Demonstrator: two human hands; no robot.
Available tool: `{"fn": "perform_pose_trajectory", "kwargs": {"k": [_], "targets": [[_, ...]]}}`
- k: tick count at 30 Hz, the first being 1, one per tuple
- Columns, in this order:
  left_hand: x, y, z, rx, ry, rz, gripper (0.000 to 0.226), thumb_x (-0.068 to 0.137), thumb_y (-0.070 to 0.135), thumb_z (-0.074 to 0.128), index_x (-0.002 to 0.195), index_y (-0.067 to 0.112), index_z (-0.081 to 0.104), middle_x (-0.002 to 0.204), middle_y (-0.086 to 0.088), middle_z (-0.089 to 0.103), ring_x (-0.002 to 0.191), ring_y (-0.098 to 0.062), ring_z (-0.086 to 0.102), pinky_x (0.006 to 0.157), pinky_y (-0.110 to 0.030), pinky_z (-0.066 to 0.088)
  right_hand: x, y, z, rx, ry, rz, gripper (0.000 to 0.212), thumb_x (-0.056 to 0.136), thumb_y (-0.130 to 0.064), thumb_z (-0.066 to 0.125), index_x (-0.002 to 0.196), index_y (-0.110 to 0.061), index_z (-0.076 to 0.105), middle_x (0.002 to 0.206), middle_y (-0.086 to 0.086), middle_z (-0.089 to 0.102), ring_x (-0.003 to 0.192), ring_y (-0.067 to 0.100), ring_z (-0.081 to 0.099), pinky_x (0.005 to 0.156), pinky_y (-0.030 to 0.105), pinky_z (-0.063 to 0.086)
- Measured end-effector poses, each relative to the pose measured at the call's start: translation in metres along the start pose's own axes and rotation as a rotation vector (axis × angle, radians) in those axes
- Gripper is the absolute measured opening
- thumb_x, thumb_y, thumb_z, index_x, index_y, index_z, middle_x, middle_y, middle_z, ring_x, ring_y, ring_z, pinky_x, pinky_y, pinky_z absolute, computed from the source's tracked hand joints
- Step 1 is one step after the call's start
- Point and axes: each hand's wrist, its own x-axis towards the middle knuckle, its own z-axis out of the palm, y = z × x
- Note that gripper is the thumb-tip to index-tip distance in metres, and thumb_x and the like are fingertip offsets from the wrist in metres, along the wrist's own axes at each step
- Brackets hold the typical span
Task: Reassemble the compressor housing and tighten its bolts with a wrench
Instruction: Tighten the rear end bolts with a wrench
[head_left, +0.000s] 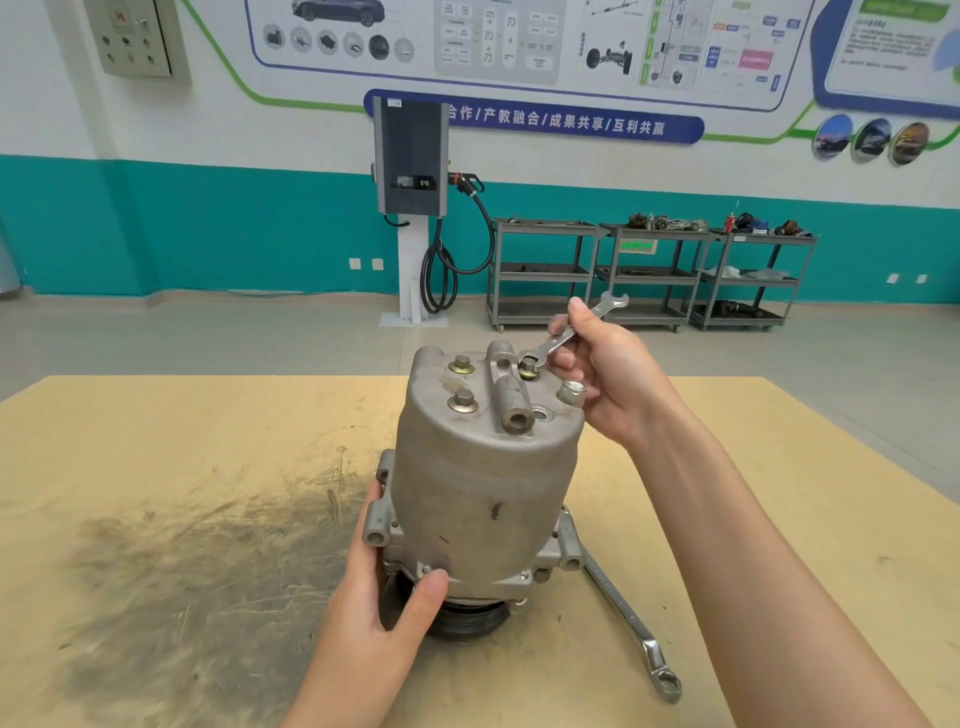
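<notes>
- The compressor stands upright near the middle of a stained wooden table, pulley end down and grey domed housing on top.
- The left hand grips the compressor low on its near-left side: the thumb lies across the flange at the housing's base, and the fingers curl round behind a mounting ear.
- The right hand pinches the shank of a small open-ended wrench between thumb and fingers, at the far right of the housing top.
- The wrench's lower jaw sits on a bolt at the far right of the top face; its free end points up and to the right.
- Two more bolts with washers stand on the left of the top face, one far, one nearer.
- A capped fitting sticks up at the right edge of the top, just below the right hand's fingers.
- A ring spanner lies flat on the table to the right, its far end touching or under the compressor's base.
- Far off by the wall stand a charging unit and grey carts.
</notes>
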Motion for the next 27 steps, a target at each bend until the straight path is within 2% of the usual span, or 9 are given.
{"fn": "perform_pose_trajectory", "kwargs": {"k": [2, 6, 9, 13, 15, 17, 22, 24, 27], "targets": [[0.000, -0.001, -0.001, 0.006, 0.001, 0.001, 0.104, 0.057, 0.084, 0.064, 0.144, 0.057, 0.012, 0.137, 0.044, 0.042, 0.131, 0.011, 0.043, 0.107, -0.023, 0.032, -0.003, 0.008, 0.002, -0.035, 0.069, -0.137, 0.037, 0.104, -0.036, 0.036, 0.080, -0.012, 0.051, 0.047, -0.002, 0.043, 0.036, 0.006, 0.032, 0.030, 0.016, 0.022], [0.001, 0.001, -0.002, 0.000, 0.001, -0.012, 0.108, 0.052, 0.089, 0.064, 0.142, 0.060, 0.011, 0.133, 0.047, 0.044, 0.128, 0.013, 0.044, 0.105, -0.020, 0.033, -0.015, 0.026, 0.006, -0.181, 0.232, -0.656, 0.042, 0.104, -0.034, 0.034, 0.071, -0.014, 0.052, 0.048, -0.007, 0.045, 0.043, 0.008, 0.039, 0.040, 0.018, 0.031], [0.001, 0.003, 0.000, 0.006, 0.004, 0.012, 0.112, 0.054, 0.087, 0.064, 0.146, 0.052, 0.010, 0.130, 0.056, 0.035, 0.125, 0.023, 0.038, 0.103, -0.019, 0.031, -0.025, 0.027, 0.006, -0.389, 0.211, -0.937, 0.034, 0.100, -0.035, 0.038, 0.073, -0.018, 0.049, 0.056, -0.007, 0.047, 0.049, 0.009, 0.041, 0.047, 0.027, 0.033], [0.000, 0.004, 0.001, 0.029, 0.006, 0.027, 0.099, 0.065, 0.068, 0.062, 0.147, 0.047, 0.011, 0.126, 0.061, 0.030, 0.122, 0.028, 0.035, 0.102, -0.020, 0.031, -0.032, 0.019, 0.005, -0.738, 0.193, -1.181, 0.038, 0.099, -0.031, 0.043, 0.073, -0.004, 0.052, 0.055, 0.006, 0.049, 0.051, 0.020, 0.046, 0.048, 0.032, 0.035], [0.000, 0.004, 0.001, 0.024, 0.005, 0.020, 0.096, 0.066, 0.066, 0.062, 0.146, 0.049, 0.012, 0.128, 0.058, 0.033, 0.125, 0.024, 0.038, 0.104, -0.023, 0.032, -0.034, 0.017, 0.009, -0.687, 0.202, -1.135, 0.037, 0.099, -0.035, 0.042, 0.074, -0.009, 0.053, 0.053, -0.001, 0.047, 0.047, 0.015, 0.043, 0.045, 0.027, 0.032], [-0.001, 0.004, 0.001, 0.020, 0.002, 0.020, 0.095, 0.066, 0.066, 0.063, 0.145, 0.051, 0.012, 0.131, 0.056, 0.035, 0.127, 0.020, 0.039, 0.108, -0.027, 0.032, -0.032, 0.015, 0.012, -0.467, 0.199, -0.988, 0.037, 0.101, -0.038, 0.037, 0.074, -0.016, 0.051, 0.053, -0.007, 0.043, 0.047, 0.010, 0.038, 0.046, 0.023, 0.030], [-0.001, 0.004, 0.000, 0.010, -0.006, -0.006, 0.107, 0.057, 0.087, 0.063, 0.145, 0.056, 0.011, 0.134, 0.052, 0.036, 0.131, 0.015, 0.040, 0.113, -0.034, 0.031, -0.020, 0.007, 0.003, -0.090, 0.188, -0.426, 0.041, 0.105, -0.038, 0.031, 0.078, -0.014, 0.050, 0.049, -0.004, 0.041, 0.044, 0.010, 0.034, 0.039, 0.019, 0.025], [-0.001, 0.004, 0.000, 0.020, -0.005, 0.004, 0.105, 0.059, 0.086, 0.062, 0.145, 0.054, 0.011, 0.133, 0.055, 0.033, 0.130, 0.018, 0.037, 0.113, -0.033, 0.031, -0.016, 0.007, 0.000, 0.025, 0.134, -0.223, 0.038, 0.104, -0.039, 0.032, 0.082, -0.013, 0.048, 0.049, -0.003, 0.041, 0.042, 0.009, 0.033, 0.038, 0.018, 0.021], [-0.001, 0.001, 0.000, 0.013, -0.007, 0.004, 0.098, 0.064, 0.076, 0.063, 0.145, 0.057, 0.012, 0.135, 0.049, 0.039, 0.131, 0.013, 0.040, 0.111, -0.031, 0.032, -0.015, 0.009, -0.003, 0.085, 0.086, -0.112, 0.036, 0.103, -0.040, 0.036, 0.085, -0.012, 0.050, 0.049, -0.003, 0.044, 0.041, 0.007, 0.035, 0.037, 0.017, 0.022]]}}
